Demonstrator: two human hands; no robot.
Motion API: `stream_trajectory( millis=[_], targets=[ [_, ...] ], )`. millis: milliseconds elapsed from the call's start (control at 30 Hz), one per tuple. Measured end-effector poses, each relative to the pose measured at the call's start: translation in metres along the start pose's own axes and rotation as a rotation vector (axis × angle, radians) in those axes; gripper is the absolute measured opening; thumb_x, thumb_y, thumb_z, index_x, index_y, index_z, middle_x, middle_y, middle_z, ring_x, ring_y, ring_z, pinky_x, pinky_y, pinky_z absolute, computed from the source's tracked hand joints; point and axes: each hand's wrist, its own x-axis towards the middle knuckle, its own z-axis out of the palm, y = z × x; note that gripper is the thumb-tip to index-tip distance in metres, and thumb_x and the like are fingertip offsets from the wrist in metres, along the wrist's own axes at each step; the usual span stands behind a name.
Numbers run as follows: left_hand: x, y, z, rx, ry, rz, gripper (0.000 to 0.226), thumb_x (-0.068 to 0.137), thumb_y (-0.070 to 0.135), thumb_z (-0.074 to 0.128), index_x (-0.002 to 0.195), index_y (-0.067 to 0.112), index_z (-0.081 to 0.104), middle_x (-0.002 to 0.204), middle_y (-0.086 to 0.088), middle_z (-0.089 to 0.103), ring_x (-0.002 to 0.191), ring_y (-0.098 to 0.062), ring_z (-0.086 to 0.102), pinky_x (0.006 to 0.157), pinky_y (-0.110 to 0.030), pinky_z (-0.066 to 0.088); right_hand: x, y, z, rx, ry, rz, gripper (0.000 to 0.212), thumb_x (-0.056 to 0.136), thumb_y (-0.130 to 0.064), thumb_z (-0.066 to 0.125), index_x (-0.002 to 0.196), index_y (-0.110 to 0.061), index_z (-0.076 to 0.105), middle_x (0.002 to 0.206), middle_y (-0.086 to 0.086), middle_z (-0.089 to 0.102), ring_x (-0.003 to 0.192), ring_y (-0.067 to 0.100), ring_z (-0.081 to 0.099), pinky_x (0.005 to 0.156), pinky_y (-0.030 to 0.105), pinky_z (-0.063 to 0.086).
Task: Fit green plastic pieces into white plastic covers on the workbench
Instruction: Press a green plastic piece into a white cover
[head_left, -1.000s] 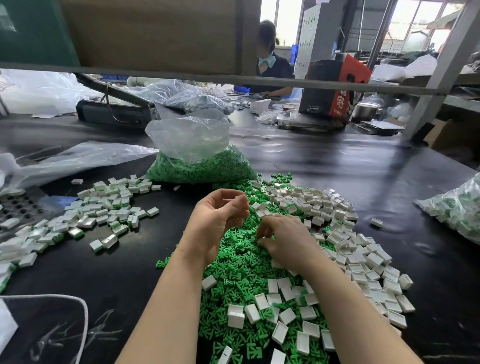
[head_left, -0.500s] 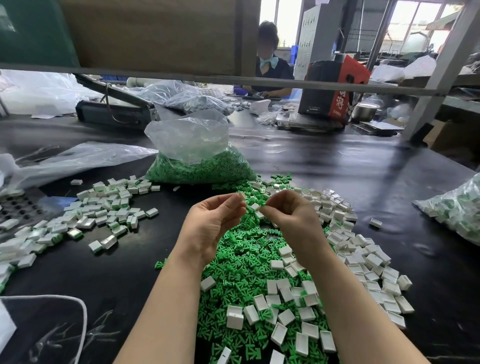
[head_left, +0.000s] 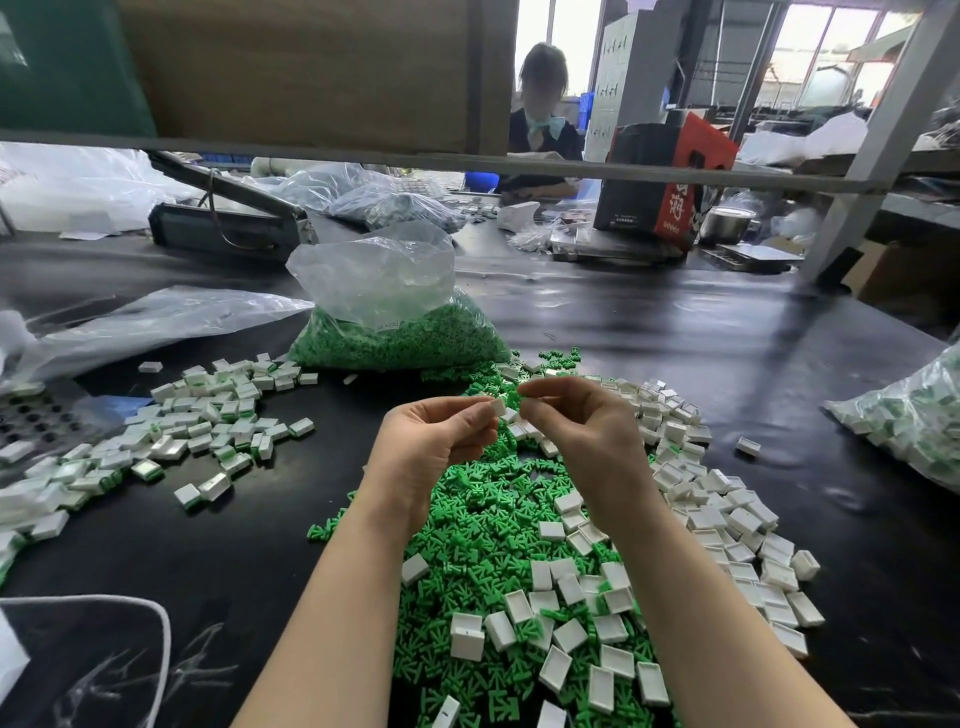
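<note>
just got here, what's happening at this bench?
A person is assembling small parts by hand. The left hand pinches a white cover at its fingertips, and the right hand is curled beside it, what it holds hidden. Below lie loose green pieces and empty white covers. A pile of finished-looking units sits to the left, behind it a bag of green pieces.

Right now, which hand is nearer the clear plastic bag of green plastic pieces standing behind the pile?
Left. The left hand is raised just in front of the bag; the right hand is front-right, slightly farther.
</note>
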Motion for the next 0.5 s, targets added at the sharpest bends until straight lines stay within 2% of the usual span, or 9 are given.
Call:
stream_trajectory(
  millis=[100,200,367,500],
  targets=[
    [-0.0005,-0.0002,0.0000,0.015,0.000,0.004,0.012,0.072,0.016,0.076,0.082,0.011,0.078,0.077,-0.008,0.075,0.065,-0.011,0.069,0.057,-0.016,0.053,0.0002,0.0012,-0.0003,-0.027,-0.010,-0.017,0.017,0.084,-0.003,0.072,0.087,-0.020,0.073,0.087,0.006,0.074,0.084,0.028,0.069,0.071,0.028,0.059],
    [-0.0016,0.0009,-0.0003,0.025,-0.005,0.011,0.019,0.066,0.022,0.078,0.081,0.011,0.078,0.077,-0.009,0.075,0.065,-0.011,0.069,0.058,-0.017,0.053,0.0005,0.0016,-0.0005,-0.088,-0.012,-0.042,0.018,0.084,-0.005,0.073,0.085,-0.022,0.073,0.084,0.004,0.073,0.082,0.029,0.068,0.072,0.034,0.058],
    [-0.0023,0.0009,-0.0018,0.091,-0.006,0.050,0.019,0.060,0.027,0.080,0.075,0.015,0.079,0.075,-0.009,0.075,0.065,-0.012,0.069,0.058,-0.017,0.053,0.0008,0.0029,-0.0011,-0.168,-0.015,-0.062,0.015,0.083,-0.003,0.073,0.085,-0.018,0.075,0.078,0.008,0.072,0.076,0.034,0.067,0.068,0.053,0.056],
    [-0.0023,0.0006,-0.0036,0.140,-0.020,0.097,0.023,0.057,0.031,0.080,0.075,0.017,0.080,0.074,-0.009,0.074,0.065,-0.012,0.068,0.059,-0.018,0.053,0.0004,0.0034,-0.0014,-0.209,-0.005,-0.085,0.013,0.083,-0.003,0.073,0.086,-0.016,0.075,0.077,0.012,0.071,0.074,0.037,0.066,0.064,0.056,0.055]
  ],
)
